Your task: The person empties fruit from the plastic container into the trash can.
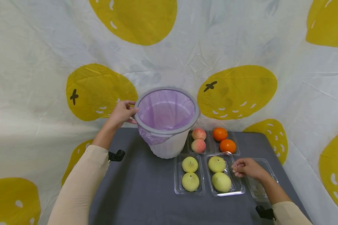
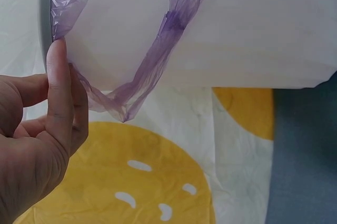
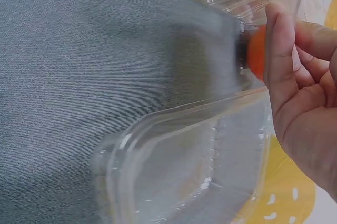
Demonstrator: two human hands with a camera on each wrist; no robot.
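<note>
We're gripping the gray rim of the white bin (image 1: 169,143) w/ our left hand (image 1: 123,112), fingers curled over its left edge; the bin is standing at the back of the gray bench (image 1: 138,187), beside the fruit trays. The purple liner (image 1: 166,111) is draping over the rim, so we can't see the bin's bottom. Our right hand (image 1: 246,168) is hovering w/ fingers loosely curled, holding nothing, between the right pear tray (image 1: 236,187) and an empty clear tray (image 1: 267,165). Whether the fingertips are touching the pear tray's edge, we can't tell. In the right wrist view the trays are blurring and an orange (image 3: 257,52) is half hidden behind the thumb.
</note>
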